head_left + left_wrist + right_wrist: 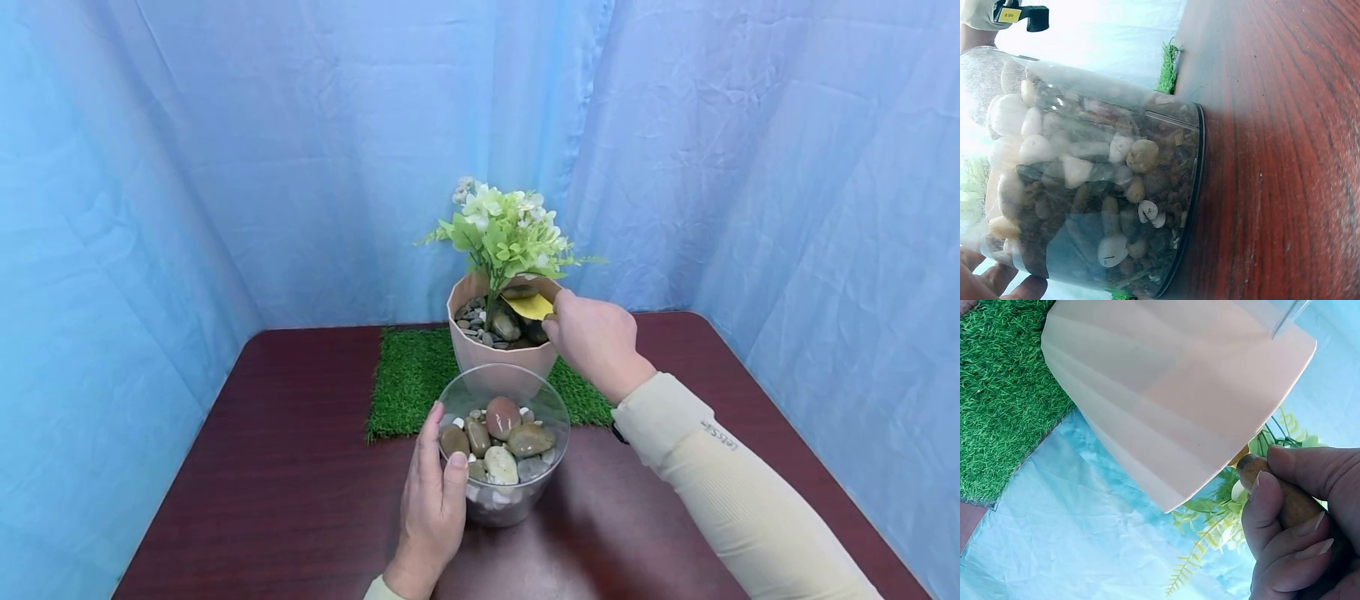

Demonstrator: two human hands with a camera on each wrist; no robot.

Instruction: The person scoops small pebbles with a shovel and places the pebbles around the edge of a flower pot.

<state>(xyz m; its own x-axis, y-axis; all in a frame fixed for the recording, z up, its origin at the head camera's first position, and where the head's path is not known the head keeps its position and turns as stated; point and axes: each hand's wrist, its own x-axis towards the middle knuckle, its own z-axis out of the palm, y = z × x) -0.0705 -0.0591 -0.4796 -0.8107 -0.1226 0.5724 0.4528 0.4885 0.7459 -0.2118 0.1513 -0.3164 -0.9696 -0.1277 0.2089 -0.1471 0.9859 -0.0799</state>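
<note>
My right hand (596, 337) grips the wooden handle (1294, 503) of a small trowel with a yellow blade (532, 307). The blade dips inside the rim of a pale pink faceted pot (498, 358), over large dark stones. Green foliage with white flowers (510, 221) rises from the pot, among grey and white pebbles. In front of it stands a clear round container (1066, 250), filled with brown, red and white stones (502, 418) over smaller pebbles. My left hand (435, 508) rests along its left side, fingers extended, thumb near the front rim; fingertips touch the wall in the left wrist view.
The pot stands on a green artificial grass mat (412, 383) toward the back of a dark red wooden table (300, 467). Light blue curtains (337, 150) hang behind the table and along both sides.
</note>
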